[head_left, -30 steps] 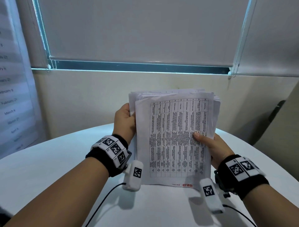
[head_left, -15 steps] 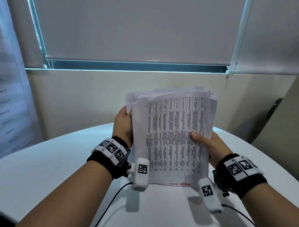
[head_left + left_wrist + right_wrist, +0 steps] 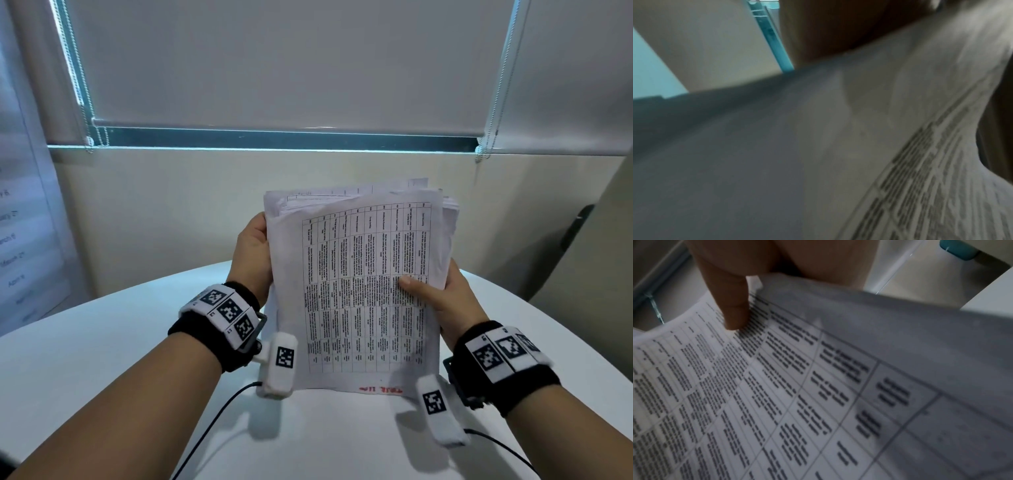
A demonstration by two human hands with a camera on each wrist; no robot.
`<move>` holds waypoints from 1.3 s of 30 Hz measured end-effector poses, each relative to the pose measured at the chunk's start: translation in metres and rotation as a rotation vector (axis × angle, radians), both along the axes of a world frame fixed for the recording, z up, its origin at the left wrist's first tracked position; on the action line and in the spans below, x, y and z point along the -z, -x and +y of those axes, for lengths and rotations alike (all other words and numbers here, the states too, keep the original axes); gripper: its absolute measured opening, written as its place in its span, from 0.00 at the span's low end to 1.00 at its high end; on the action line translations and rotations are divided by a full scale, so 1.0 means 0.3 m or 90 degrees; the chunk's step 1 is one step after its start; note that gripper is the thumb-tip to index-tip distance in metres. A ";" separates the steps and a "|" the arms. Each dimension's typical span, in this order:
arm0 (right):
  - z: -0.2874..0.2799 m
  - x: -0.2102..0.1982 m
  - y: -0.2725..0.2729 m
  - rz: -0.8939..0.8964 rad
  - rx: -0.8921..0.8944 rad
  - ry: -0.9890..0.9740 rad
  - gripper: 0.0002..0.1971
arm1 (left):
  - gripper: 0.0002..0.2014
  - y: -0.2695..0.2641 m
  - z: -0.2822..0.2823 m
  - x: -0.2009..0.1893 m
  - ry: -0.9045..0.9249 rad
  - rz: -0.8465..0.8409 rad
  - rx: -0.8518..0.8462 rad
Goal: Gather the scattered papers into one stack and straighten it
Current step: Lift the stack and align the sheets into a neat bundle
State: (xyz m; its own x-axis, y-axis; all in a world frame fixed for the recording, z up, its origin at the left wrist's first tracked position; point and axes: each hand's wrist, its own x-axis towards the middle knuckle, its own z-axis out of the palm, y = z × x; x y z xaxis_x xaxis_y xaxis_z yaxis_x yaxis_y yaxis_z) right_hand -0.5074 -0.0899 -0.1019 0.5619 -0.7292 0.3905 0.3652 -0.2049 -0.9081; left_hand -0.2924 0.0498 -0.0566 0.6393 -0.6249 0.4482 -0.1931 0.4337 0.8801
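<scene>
Both hands, left hand (image 3: 251, 253) and right hand (image 3: 445, 301), are gripping the gathered paper stack (image 3: 359, 291) upright on the white table (image 3: 102, 342); top edges are showing uneven, so squaring remains.

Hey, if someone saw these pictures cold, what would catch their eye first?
First, the stack of papers held upright at centre, its bottom edge at the white table, a printed grid facing the camera and upper edges uneven. The left hand grips its left edge; the right hand grips the right, thumb on the front sheet. Both wrists wear black bands with square-patterned markers.
</scene>
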 end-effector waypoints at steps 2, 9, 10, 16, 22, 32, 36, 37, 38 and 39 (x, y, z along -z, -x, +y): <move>0.015 0.002 -0.010 -0.012 0.049 0.024 0.27 | 0.06 0.008 0.001 0.003 0.028 0.000 -0.023; 0.055 0.017 -0.022 -0.024 0.124 0.102 0.18 | 0.17 0.015 0.008 0.016 0.084 0.044 -0.028; 0.057 0.015 -0.022 -0.027 0.117 0.099 0.17 | 0.14 0.009 0.006 0.019 0.080 0.044 -0.042; 0.039 0.016 0.004 -0.039 -0.015 0.001 0.20 | 0.10 -0.019 0.009 0.006 0.051 0.054 -0.008; 0.017 0.024 0.011 -0.022 -0.101 -0.059 0.41 | 0.14 -0.022 0.026 -0.010 0.016 0.047 0.075; 0.014 0.020 0.016 -0.027 -0.115 -0.090 0.43 | 0.12 -0.038 0.017 -0.002 -0.025 0.067 0.168; 0.011 0.021 0.010 -0.034 -0.093 -0.097 0.44 | 0.13 -0.018 0.017 -0.012 -0.029 0.041 0.185; 0.010 0.022 0.009 -0.039 -0.090 -0.099 0.44 | 0.13 -0.022 0.019 -0.011 -0.021 0.036 0.161; 0.010 0.024 0.007 -0.043 -0.088 -0.101 0.43 | 0.15 -0.028 0.020 -0.010 -0.015 0.034 0.136; 0.010 0.025 0.005 -0.045 -0.085 -0.099 0.42 | 0.17 -0.033 0.019 -0.010 -0.009 0.034 0.109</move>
State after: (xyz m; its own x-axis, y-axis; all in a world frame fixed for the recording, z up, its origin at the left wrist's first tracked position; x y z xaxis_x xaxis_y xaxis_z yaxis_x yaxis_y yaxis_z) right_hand -0.5089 -0.0869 -0.1094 0.6329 -0.7043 0.3216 0.4438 -0.0104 -0.8961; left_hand -0.2824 0.0556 -0.0536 0.5453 -0.7325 0.4076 -0.0709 0.4442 0.8931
